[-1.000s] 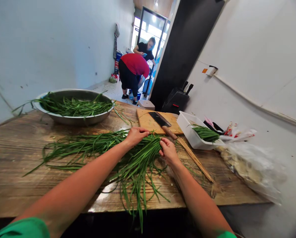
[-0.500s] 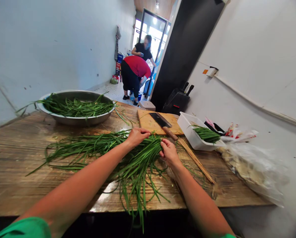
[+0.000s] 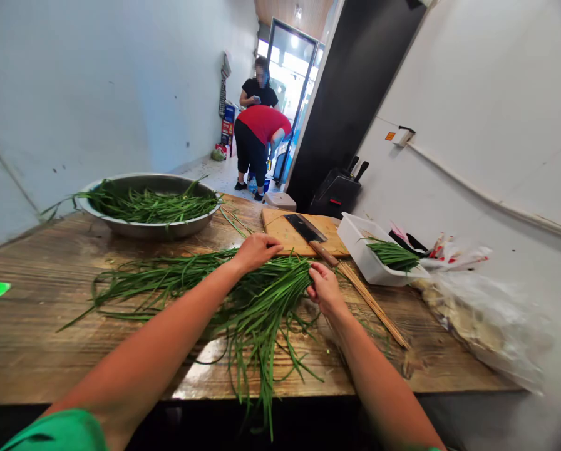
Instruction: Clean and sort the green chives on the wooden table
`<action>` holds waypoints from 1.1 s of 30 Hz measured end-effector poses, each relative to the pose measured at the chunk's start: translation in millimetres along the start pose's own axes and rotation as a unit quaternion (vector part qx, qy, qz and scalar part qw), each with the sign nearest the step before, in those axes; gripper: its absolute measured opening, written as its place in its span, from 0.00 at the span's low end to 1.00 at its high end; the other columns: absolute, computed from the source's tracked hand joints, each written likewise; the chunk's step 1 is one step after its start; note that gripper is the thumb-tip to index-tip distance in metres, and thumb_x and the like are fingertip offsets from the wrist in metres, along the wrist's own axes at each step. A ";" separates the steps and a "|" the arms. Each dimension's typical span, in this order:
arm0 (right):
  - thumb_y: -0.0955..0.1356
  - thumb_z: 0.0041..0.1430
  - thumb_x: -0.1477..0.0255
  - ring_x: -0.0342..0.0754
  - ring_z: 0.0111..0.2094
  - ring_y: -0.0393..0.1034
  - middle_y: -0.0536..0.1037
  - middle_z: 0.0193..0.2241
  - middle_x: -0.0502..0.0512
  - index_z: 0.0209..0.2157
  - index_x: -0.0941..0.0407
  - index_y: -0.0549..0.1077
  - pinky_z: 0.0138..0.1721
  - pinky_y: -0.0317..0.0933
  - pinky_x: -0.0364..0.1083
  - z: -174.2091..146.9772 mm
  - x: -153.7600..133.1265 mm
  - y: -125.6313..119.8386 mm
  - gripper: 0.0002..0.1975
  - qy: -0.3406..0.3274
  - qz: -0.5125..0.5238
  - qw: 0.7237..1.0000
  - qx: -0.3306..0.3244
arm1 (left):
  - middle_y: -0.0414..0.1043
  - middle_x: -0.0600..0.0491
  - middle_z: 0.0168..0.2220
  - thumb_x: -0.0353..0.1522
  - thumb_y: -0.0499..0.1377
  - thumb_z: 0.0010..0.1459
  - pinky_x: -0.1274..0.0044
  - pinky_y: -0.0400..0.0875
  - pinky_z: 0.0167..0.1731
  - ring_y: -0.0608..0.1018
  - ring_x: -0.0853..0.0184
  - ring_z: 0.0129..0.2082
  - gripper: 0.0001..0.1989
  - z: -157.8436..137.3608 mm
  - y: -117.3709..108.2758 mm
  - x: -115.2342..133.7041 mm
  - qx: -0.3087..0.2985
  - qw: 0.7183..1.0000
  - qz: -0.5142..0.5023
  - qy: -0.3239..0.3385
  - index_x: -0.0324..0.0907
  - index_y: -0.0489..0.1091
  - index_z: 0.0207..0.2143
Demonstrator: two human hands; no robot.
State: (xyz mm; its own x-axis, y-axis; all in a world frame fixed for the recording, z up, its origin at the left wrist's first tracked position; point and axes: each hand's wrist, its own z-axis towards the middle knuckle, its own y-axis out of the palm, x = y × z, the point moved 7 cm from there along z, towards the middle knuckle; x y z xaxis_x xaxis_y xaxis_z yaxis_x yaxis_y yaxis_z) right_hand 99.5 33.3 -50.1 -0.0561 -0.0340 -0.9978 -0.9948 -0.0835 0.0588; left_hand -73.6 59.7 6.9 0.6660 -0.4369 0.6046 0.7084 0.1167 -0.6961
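Note:
My right hand (image 3: 326, 289) is closed on the cut end of a bunch of garlic chives (image 3: 275, 294), whose leaves fan out and hang over the table's front edge. To its left, my left hand (image 3: 257, 250) hovers above the chives with fingers and thumb pinched together; whatever is between them, if anything, is too small to make out. More chives (image 3: 168, 279) lie spread across the table under my left forearm. Just beyond my hands, a cleaver (image 3: 306, 228) rests on a wooden cutting board (image 3: 275, 228). Thin wooden skewers (image 3: 374, 307) lie right of my right hand.
A metal basin (image 3: 168, 230) of loose chives stands at the back left. On the right are a white plastic tub (image 3: 365, 263) with chives in it and a clear plastic bag (image 3: 487, 326). Two people (image 3: 262, 125) are by the door beyond the wooden table (image 3: 36, 351).
My left hand has lifted slightly away from the bunch and from my right hand, which keeps its grip. In the background, the standing person has moved left, and an arm has come off the door.

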 end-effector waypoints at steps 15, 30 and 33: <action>0.64 0.47 0.66 0.34 0.06 0.49 0.60 0.11 0.39 0.39 0.59 0.65 0.07 0.36 0.35 -1.6 4.1 -1.6 0.16 0.037 -0.026 0.999 -0.004 | 0.74 0.48 0.32 0.36 0.57 0.50 0.67 0.55 0.42 0.71 0.57 0.39 0.08 -4.6 38.6 -6.4 -0.030 0.983 0.181 -0.020 0.46 0.76 0.29; 0.64 0.48 0.66 0.34 0.07 0.50 0.60 0.12 0.39 0.37 0.58 0.65 0.07 0.37 0.35 0.0 6.7 -1.9 0.14 0.030 -0.032 0.999 -0.006 | 0.74 0.53 0.26 0.35 0.56 0.47 0.80 0.64 0.28 0.73 0.70 0.27 0.10 3.4 23.7 -9.4 0.064 0.995 -0.053 -0.060 0.39 0.74 0.28; 0.64 0.48 0.67 0.34 0.07 0.49 0.59 0.12 0.38 0.37 0.58 0.65 0.07 0.37 0.35 -0.2 5.7 -1.2 0.14 0.026 -0.028 0.999 -0.008 | 0.75 0.54 0.26 0.35 0.56 0.46 0.81 0.65 0.28 0.73 0.70 0.27 0.12 3.3 25.1 -11.2 0.063 0.991 -0.084 -0.078 0.38 0.74 0.29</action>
State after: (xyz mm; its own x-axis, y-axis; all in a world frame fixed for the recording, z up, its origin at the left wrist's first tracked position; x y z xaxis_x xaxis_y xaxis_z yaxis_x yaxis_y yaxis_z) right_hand 100.4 33.0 -55.8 0.0053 -0.0808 -0.9967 -0.9948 -0.1019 0.0029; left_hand -62.5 70.5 -16.0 0.5570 -0.3180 0.7673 0.8296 0.1693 -0.5320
